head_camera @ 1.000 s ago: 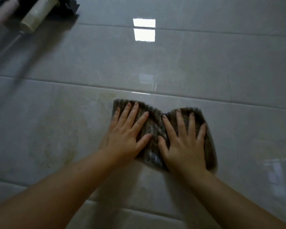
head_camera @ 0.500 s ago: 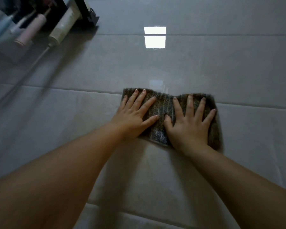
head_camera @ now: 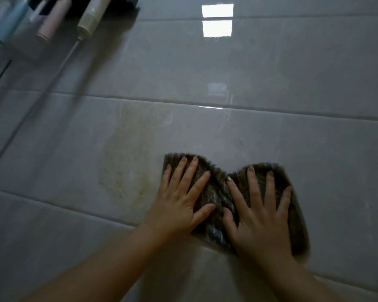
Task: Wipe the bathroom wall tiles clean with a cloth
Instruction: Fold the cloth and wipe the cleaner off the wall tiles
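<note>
A dark grey ribbed cloth (head_camera: 218, 188) lies flat against the glossy grey wall tiles (head_camera: 271, 66). My left hand (head_camera: 179, 199) presses on its left half with fingers spread and straight. My right hand (head_camera: 260, 212) presses on its right half the same way, thumb close to the left thumb. The cloth bunches a little between the two hands. A yellowish smeared stain (head_camera: 127, 158) marks the tile just left of the cloth.
Several tubes and toothbrush-like items (head_camera: 52, 22) hang on a holder at the top left, with a thin white cord (head_camera: 59, 64) running down from them. A bright window reflection (head_camera: 217, 20) sits at the top centre. Grout lines cross the wall.
Both hands slid the cloth up the wall to the grout line half a second ago, then back down to the lower tile now. The stain left of the cloth shows again.
</note>
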Action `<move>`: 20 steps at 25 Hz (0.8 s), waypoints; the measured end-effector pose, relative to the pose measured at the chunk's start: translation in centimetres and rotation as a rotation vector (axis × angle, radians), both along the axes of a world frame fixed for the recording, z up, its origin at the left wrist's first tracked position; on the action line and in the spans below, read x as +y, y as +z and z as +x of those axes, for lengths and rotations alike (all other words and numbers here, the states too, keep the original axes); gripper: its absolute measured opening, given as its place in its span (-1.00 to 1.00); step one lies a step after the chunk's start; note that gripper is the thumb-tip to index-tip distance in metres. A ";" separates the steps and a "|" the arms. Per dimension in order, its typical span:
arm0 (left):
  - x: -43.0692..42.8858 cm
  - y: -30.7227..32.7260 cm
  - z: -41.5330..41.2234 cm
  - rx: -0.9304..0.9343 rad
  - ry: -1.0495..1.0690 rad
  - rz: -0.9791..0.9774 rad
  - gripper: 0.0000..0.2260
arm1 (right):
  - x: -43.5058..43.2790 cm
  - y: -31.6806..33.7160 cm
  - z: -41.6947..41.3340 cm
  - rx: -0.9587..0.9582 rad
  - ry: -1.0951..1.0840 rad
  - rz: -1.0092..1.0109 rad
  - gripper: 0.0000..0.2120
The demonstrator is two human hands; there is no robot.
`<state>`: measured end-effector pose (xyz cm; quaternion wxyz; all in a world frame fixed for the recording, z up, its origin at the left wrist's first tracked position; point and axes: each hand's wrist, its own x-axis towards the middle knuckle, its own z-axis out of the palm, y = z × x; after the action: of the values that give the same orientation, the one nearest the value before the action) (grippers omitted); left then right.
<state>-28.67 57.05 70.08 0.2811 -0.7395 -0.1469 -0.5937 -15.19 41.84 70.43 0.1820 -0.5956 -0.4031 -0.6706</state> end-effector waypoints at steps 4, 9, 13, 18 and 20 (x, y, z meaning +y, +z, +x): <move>-3.0 0.9 2.3 0.063 -0.005 0.004 -0.35 | -3.4 1.2 2.6 0.009 -0.074 -0.002 -0.38; -1.1 4.0 0.2 0.060 0.020 -0.051 -0.32 | -0.4 3.7 0.6 0.182 -0.026 0.136 -0.33; 2.4 2.1 -2.7 0.035 0.040 -0.062 -0.34 | 2.9 2.3 -2.3 0.148 0.001 0.104 -0.33; 5.3 -2.1 -5.3 -0.017 0.061 -0.066 -0.36 | 5.6 -0.9 -5.0 0.094 -0.017 0.045 -0.25; 5.6 -3.6 -5.5 -0.037 0.071 -0.072 -0.36 | 5.7 -2.0 -5.2 0.057 -0.022 0.014 -0.25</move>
<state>-34.19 62.66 66.47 0.2725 -0.7323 -0.1995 -0.5914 -20.34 47.51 68.48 0.1900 -0.6176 -0.3864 -0.6582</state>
